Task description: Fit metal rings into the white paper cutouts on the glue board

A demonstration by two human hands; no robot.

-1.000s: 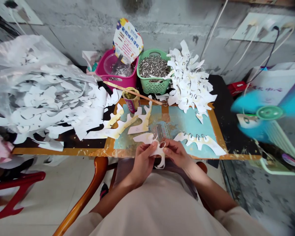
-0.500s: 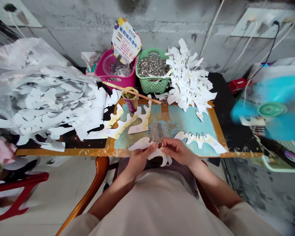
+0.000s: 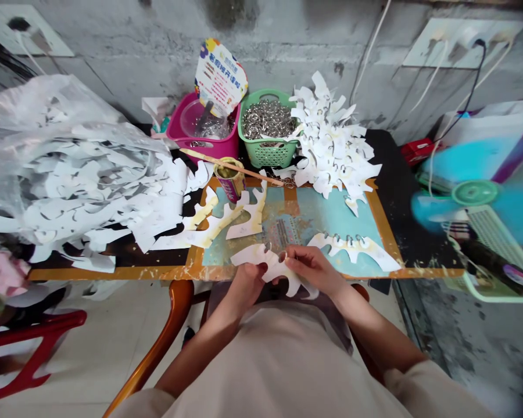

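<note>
Both hands hold one white paper cutout [image 3: 261,261] over the near edge of the table [image 3: 113,271]. My left hand [image 3: 247,285] grips it from below with curled fingers. My right hand [image 3: 312,268] pinches a small metal ring [image 3: 283,255] at the cutout's upper edge. Another cutout with rings along its edge [image 3: 357,248] lies just right of my right hand on the blue mat [image 3: 331,215].
A green basket of metal rings [image 3: 268,125] and a pink basket [image 3: 200,128] stand at the back. White cutouts are piled at back centre [image 3: 331,145] and left, under clear plastic [image 3: 70,168]. A glue can with a stick [image 3: 230,177] stands mid-table. A blue fan [image 3: 475,194] spins at right.
The cutout has turned and shifted slightly rightward in my hands, its lower part now reaching under my right hand. My right hand's fingers stay at the ring.
</note>
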